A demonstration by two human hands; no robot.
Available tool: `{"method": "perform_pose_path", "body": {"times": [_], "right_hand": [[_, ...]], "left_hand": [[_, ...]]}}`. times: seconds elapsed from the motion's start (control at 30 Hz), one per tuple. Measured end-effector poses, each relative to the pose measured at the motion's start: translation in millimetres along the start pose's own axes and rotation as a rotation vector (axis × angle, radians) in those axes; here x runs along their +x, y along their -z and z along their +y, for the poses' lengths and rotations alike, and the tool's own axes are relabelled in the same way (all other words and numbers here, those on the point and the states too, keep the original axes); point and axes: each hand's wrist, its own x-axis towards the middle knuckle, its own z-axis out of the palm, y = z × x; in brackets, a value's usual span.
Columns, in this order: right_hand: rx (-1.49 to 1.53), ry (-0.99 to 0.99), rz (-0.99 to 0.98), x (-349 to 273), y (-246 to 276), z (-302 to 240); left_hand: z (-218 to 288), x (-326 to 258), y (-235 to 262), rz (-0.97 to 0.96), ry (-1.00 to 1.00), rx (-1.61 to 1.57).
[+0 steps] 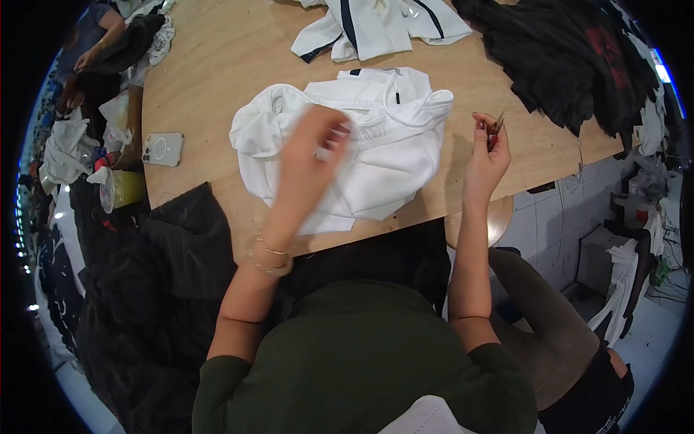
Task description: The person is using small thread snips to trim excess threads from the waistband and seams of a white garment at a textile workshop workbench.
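A white garment with a gathered elastic waistband lies bunched on the wooden table in front of me. My left hand is over its left part, smeared by motion, so I cannot tell whether its fingers grip the cloth. Bracelets circle that wrist. To the right of the garment, apart from it, my right hand is raised with its fingers closed around small thread snips. Their metal tip points up, and most of the handle is hidden in the fingers.
More white garments with navy stripes lie at the table's far side. Black cloth covers the far right. A phone rests by the left edge of the table. Dark fabric hangs at left; other people sit nearby, left and right.
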Motion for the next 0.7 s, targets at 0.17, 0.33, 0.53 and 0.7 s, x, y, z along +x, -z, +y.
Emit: {"method": "perform_pose_path", "body": {"times": [0.17,0.33,0.53,0.7], "right_hand": [[-0.294,0.156,-0.432,0,-16,-27],[-0.638,0.262,-0.582,4,-24,-6],[0.888,-0.750,-0.280,21,1,12],[1.067,-0.837,-0.165,27,17,29]], "left_hand": [[-7,5,-68,-0.092,-0.168,0.246],[-11,15,-87,0.000,-0.016,0.177],[-7,24,-87,-0.051,0.081,0.182],[-15,28,-92,-0.065,0.100,0.182]]}}
